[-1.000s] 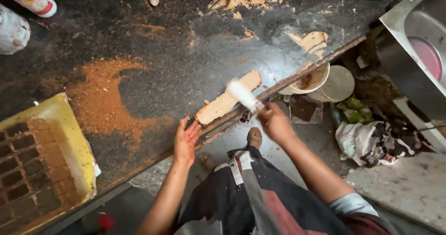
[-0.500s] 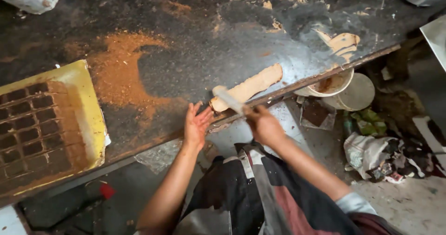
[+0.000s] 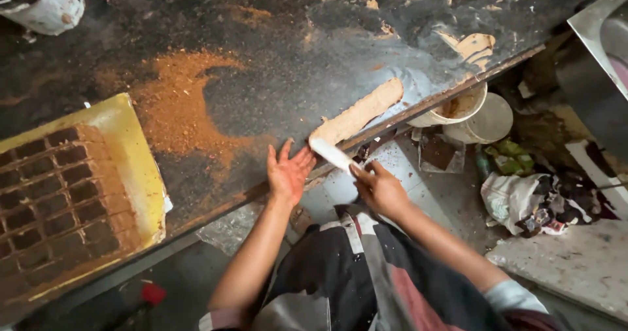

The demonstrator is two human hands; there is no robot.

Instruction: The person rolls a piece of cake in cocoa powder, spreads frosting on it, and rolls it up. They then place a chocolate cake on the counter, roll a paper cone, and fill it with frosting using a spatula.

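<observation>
My right hand (image 3: 381, 188) grips a short white scraper (image 3: 330, 153) whose tip touches the near end of a long flat strip of tan clay (image 3: 358, 113) lying along the front edge of the dark worktable (image 3: 275, 50). My left hand (image 3: 288, 173) rests open, fingers spread, palm down on the table edge just left of the strip. Both hands are smeared with reddish clay.
Reddish-brown powder (image 3: 180, 108) is spread across the table. A yellow tray holding a brown gridded mould (image 3: 59, 187) sits at the left. A white can (image 3: 46, 4) stands far left. White buckets (image 3: 471, 108) and litter lie on the floor at the right.
The right hand has pulled the scraper from over the clay strip down to its near end at the table edge. The left hand has stayed flat beside it. The view shifted slightly.
</observation>
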